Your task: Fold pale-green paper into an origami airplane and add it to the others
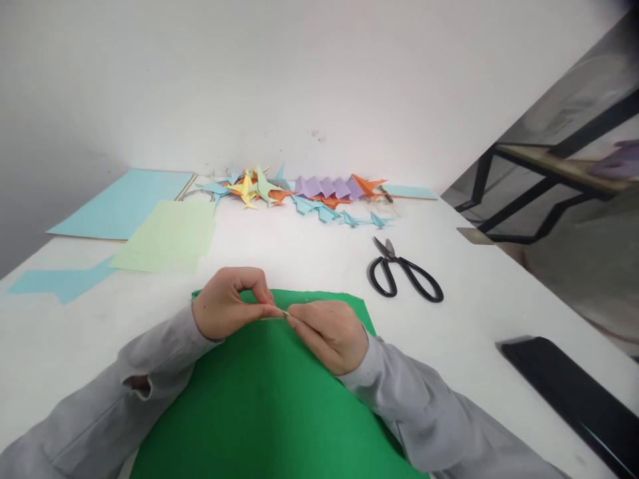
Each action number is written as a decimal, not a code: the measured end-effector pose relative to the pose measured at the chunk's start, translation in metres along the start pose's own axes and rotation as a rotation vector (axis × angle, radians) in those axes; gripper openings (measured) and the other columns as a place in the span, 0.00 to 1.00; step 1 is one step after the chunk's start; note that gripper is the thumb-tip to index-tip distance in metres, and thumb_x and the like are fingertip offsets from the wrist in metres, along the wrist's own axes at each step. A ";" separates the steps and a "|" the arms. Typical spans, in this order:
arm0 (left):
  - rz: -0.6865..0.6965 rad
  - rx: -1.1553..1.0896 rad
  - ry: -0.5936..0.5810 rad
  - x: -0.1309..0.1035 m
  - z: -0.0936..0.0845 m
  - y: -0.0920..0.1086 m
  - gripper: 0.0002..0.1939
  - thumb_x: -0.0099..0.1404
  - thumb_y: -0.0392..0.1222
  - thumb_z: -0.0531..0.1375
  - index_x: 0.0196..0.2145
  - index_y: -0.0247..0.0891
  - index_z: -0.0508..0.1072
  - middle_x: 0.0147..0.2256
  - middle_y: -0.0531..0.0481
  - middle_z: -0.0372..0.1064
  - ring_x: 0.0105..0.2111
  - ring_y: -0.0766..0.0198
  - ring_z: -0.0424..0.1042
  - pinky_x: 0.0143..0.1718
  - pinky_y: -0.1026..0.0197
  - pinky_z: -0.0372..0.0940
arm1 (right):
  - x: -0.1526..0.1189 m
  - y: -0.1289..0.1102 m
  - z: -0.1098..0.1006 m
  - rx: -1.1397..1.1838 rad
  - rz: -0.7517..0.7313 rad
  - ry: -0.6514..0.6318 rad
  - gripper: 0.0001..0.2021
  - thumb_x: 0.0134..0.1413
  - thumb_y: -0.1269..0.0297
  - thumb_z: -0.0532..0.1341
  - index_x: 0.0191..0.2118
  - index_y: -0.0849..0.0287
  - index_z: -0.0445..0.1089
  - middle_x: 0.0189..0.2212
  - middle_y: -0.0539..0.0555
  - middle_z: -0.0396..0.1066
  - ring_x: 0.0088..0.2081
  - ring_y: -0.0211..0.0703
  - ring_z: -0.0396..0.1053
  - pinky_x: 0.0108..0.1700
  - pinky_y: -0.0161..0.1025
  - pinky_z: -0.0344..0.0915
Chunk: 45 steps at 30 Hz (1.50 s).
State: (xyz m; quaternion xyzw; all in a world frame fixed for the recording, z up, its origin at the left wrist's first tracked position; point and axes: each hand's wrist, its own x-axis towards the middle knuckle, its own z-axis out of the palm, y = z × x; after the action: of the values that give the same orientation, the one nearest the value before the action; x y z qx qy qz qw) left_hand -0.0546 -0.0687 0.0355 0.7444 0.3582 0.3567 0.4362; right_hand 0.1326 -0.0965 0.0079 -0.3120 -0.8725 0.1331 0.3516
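Note:
My left hand (234,303) pinches a small strip of pale green paper (273,318) between thumb and fingertips. From the other side my right hand (332,332) grips the end of the same small piece, its fingers pressed together. Both hands meet above the upper part of a green sheet (269,399), which covers the near middle of the table. Most of the small paper is hidden by my fingers, so its exact shape cannot be made out.
Black-handled scissors (394,266) lie open at the right, beyond a black object (569,399). Folded paper pieces (329,189) line the wall. Pale green paper (167,236) and blue sheets (120,203) lie at the left. A dark-framed rack (539,193) stands far right.

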 end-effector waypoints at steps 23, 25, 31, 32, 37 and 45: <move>0.066 -0.161 0.024 -0.002 0.007 0.000 0.12 0.49 0.33 0.62 0.34 0.36 0.74 0.41 0.44 0.66 0.35 0.63 0.69 0.32 0.62 0.67 | 0.009 0.016 0.002 1.545 0.994 -0.120 0.10 0.38 0.61 0.63 0.19 0.64 0.68 0.02 0.44 0.55 0.04 0.30 0.48 0.06 0.28 0.45; 0.089 -0.132 0.005 -0.002 0.008 0.000 0.05 0.52 0.33 0.61 0.28 0.35 0.75 0.35 0.44 0.69 0.34 0.62 0.70 0.33 0.61 0.66 | 0.008 0.015 0.002 1.577 1.009 -0.170 0.10 0.38 0.61 0.63 0.20 0.65 0.69 0.02 0.43 0.55 0.04 0.30 0.48 0.06 0.27 0.46; -0.065 -0.253 0.056 -0.001 0.011 0.001 0.06 0.54 0.39 0.60 0.24 0.32 0.73 0.22 0.49 0.69 0.20 0.68 0.66 0.21 0.65 0.64 | 0.010 0.010 0.001 1.429 1.020 -0.251 0.18 0.41 0.51 0.61 0.24 0.65 0.68 0.05 0.47 0.62 0.06 0.33 0.57 0.08 0.27 0.52; -0.102 -0.261 0.069 -0.002 0.011 0.001 0.07 0.54 0.39 0.60 0.23 0.32 0.72 0.19 0.50 0.68 0.18 0.69 0.65 0.19 0.66 0.63 | 0.010 0.008 0.002 1.371 1.017 -0.232 0.19 0.41 0.49 0.61 0.26 0.64 0.67 0.08 0.49 0.65 0.08 0.34 0.60 0.09 0.27 0.54; -0.182 -0.217 0.100 -0.003 0.010 -0.002 0.09 0.54 0.41 0.61 0.22 0.32 0.71 0.13 0.55 0.63 0.14 0.72 0.62 0.15 0.69 0.59 | 0.007 -0.001 0.008 1.087 0.831 -0.019 0.17 0.41 0.51 0.63 0.27 0.62 0.65 0.12 0.47 0.68 0.12 0.32 0.63 0.15 0.28 0.59; -0.230 -0.243 0.084 -0.002 0.012 -0.004 0.09 0.52 0.41 0.62 0.22 0.31 0.71 0.13 0.56 0.63 0.13 0.72 0.62 0.14 0.69 0.60 | -0.001 0.001 0.011 0.692 0.588 0.064 0.11 0.52 0.59 0.57 0.26 0.61 0.67 0.12 0.47 0.66 0.13 0.31 0.62 0.17 0.29 0.59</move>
State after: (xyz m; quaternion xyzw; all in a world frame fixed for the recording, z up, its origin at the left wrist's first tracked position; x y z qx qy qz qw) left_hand -0.0467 -0.0737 0.0270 0.6246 0.4134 0.3760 0.5455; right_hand 0.1260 -0.0965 -0.0014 -0.4147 -0.6397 0.5014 0.4092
